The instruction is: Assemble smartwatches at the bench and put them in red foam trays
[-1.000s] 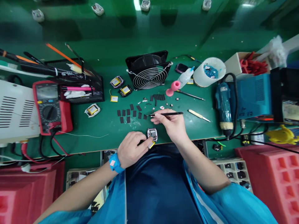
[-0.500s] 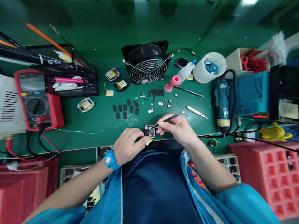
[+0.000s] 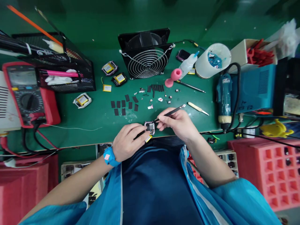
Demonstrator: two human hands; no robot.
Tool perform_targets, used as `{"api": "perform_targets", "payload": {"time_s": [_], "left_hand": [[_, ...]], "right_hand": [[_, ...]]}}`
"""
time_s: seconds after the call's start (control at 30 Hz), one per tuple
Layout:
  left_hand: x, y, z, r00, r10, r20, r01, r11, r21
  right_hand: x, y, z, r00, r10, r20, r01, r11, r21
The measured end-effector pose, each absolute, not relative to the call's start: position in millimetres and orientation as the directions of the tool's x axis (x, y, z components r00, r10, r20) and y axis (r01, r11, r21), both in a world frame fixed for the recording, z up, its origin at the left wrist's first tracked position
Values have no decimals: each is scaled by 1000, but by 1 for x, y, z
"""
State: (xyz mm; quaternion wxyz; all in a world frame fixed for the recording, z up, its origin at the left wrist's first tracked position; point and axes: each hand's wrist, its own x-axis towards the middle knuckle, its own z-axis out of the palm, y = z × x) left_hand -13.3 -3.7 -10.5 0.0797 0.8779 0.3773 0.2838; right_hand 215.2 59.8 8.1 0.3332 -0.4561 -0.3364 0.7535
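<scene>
My left hand (image 3: 128, 140) is closed on a small opened watch case (image 3: 149, 127) near the bench's front edge. A yellow-and-silver battery (image 3: 148, 138) hangs out at the case's lower side, by my left fingertips. In my right hand (image 3: 177, 123) is a pair of slim black tweezers (image 3: 170, 113), gripped like a pen. Their tip points down at the upper right rim of the case; whether it touches cannot be made out. Beyond my hands lie several black rectangular pads (image 3: 123, 103), a row of narrow black strips (image 3: 157, 88) and tiny loose parts (image 3: 169, 101).
A fan (image 3: 146, 56) stands at the back. Open watch cases (image 3: 82, 100) and a loose battery (image 3: 107, 88) lie to the left, near a red multimeter (image 3: 29, 93). On the right are a pale-handled tool (image 3: 198, 108), a white tub (image 3: 211, 62) and an electric screwdriver (image 3: 224, 100).
The tweezers' tip has drawn back from inside the watch case to its upper right rim. My left fingers have shifted slightly on the case. The camera view has moved a little.
</scene>
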Motion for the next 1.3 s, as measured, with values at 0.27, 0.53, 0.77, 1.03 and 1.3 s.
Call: {"api": "perform_targets", "payload": {"time_s": [0.27,0.53,0.77,1.03,1.3], "left_hand": [[-12,-3,-9,566,719,404,629,-693,352],[-10,-2,-7,583,721,375,638,-692,337],[-9,-2,-6,552,750,364,626,-661,413],[-10,2,0,497,810,311,601,-580,550],[-15,11,2,599,736,316,583,-671,458]], "right_hand": [[210,55,9,-287,878,-384,-143,-436,-889],[222,42,8,-196,959,-206,-99,-228,-969],[223,38,5,-351,933,-84,-1,-90,-996],[220,41,11,-399,916,-33,100,8,-995],[223,43,9,-434,901,-4,80,35,-996]]}}
